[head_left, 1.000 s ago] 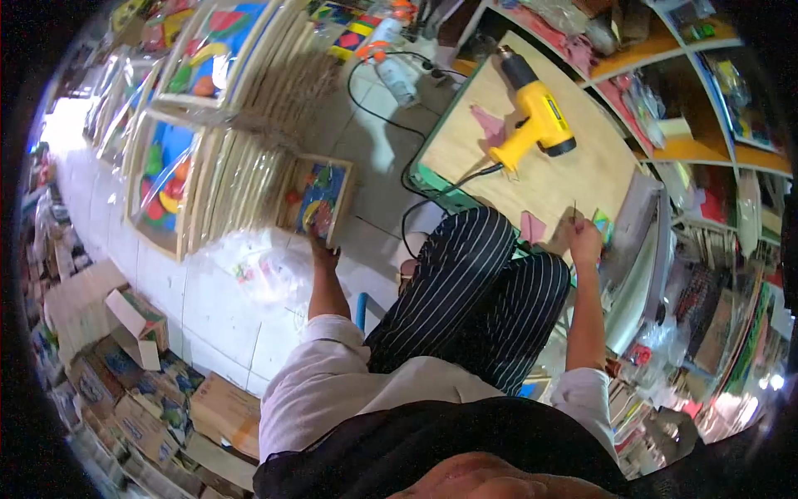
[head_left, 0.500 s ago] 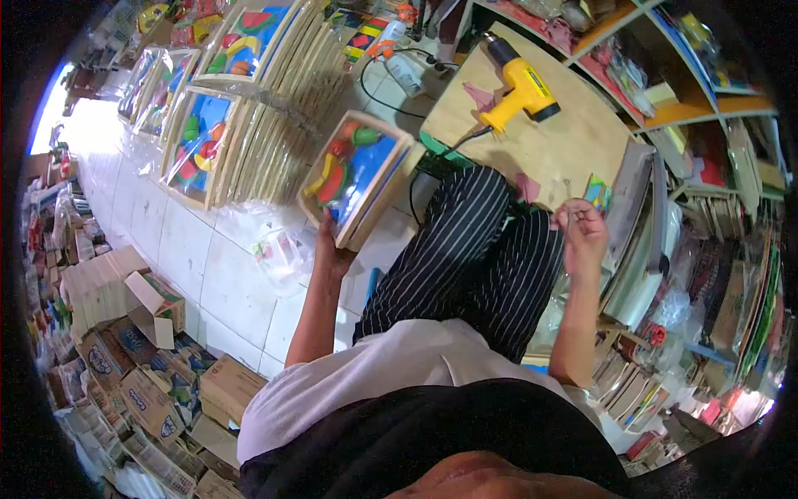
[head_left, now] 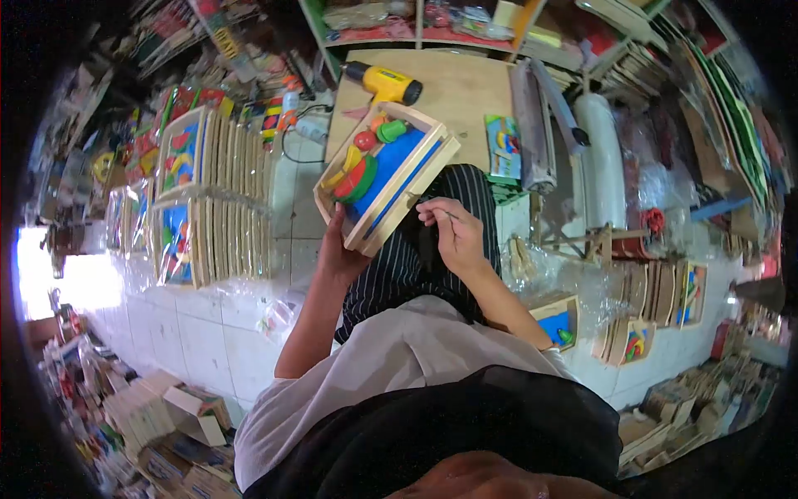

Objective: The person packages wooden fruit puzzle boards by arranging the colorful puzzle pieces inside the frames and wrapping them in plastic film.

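Observation:
A wooden tray (head_left: pixel 397 185) with a blue base and fruit-shaped pieces is tilted above my lap. My left hand (head_left: pixel 339 259) grips its lower edge. My right hand (head_left: pixel 455 233) is closed in a pinch around a thin metal tool (head_left: pixel 449 215), close to the tray's right side. Red, yellow and green pieces, among them a watermelon slice (head_left: pixel 357 180), lie in the tray. Behind it, a yellow heat gun (head_left: pixel 384 84) rests on the wooden table (head_left: pixel 465 93), partly covered by the tray.
Stacks of wrapped wooden trays (head_left: pixel 233 241) stand on the tiled floor (head_left: pixel 199 333) at the left. A colourful packet (head_left: pixel 503 150) lies on the table's right side. A roll of clear plastic (head_left: pixel 600 166) stands at the right, near shelves. Cardboard boxes (head_left: pixel 195 414) lie lower left.
The tray has come up and rightward in my left hand, from beside the stacks to above my lap. My right hand has moved left to the tray. The view has turned right.

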{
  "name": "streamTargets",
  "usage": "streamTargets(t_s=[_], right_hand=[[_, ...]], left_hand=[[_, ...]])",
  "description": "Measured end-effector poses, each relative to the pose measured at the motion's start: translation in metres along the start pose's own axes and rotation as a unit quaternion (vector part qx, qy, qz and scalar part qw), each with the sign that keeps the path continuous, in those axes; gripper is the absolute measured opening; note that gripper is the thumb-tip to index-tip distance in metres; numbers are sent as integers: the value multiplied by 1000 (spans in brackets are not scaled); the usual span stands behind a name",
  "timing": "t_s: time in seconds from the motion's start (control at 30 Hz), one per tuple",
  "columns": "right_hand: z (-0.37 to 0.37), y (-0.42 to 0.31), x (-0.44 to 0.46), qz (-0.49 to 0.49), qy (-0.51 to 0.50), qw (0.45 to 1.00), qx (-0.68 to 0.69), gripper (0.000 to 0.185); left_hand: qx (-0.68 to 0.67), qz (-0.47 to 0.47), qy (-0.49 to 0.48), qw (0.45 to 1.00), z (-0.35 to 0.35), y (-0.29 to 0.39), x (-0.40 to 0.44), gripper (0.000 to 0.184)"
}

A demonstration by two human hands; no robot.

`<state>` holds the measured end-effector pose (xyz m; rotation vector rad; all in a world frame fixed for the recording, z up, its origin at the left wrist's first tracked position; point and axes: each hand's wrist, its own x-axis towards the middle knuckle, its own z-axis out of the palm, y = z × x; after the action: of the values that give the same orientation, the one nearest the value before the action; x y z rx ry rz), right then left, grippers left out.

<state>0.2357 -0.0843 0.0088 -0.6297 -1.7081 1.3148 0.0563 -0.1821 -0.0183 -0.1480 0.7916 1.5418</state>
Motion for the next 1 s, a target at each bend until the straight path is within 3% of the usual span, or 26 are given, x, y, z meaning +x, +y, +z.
streamTargets(t_s=[0.17,0.27,0.37,0.47,0.5,0.6,0.63,0.67,0.83,1.0], right_hand=[[-35,25,11,-135,84,973,-165,13],[-64,18,25,-101,149,965,-189,8],[-82,30,33,-158,183,939,-243,15],[-87,27,47,-133,310,942,6,19],[-84,6,46,-74,319,918,223,23],[-87,-18,19,165,164,972,-24,21],[-75,-16,12,157,100,976,-115,21],[-63,-7,5,82,81,987,-112,19],[-38,-1,-12,179,-9,978,-110,20],[6,19,-42,77,49,992,-91,9]], left_hand=[[22,-50,9,998,10,-14,-2,53],[55,-40,-8,998,12,-17,-9,52],[81,-53,57,994,14,-20,-10,52],[74,-38,17,996,19,-26,-5,52],[59,-40,17,997,24,-29,-4,52],[37,-35,16,999,40,-45,0,53],[43,-23,14,999,43,-50,3,53],[48,-10,10,999,46,-54,6,54],[65,4,61,996,51,-65,14,52],[8,52,55,997,58,-71,31,50]])
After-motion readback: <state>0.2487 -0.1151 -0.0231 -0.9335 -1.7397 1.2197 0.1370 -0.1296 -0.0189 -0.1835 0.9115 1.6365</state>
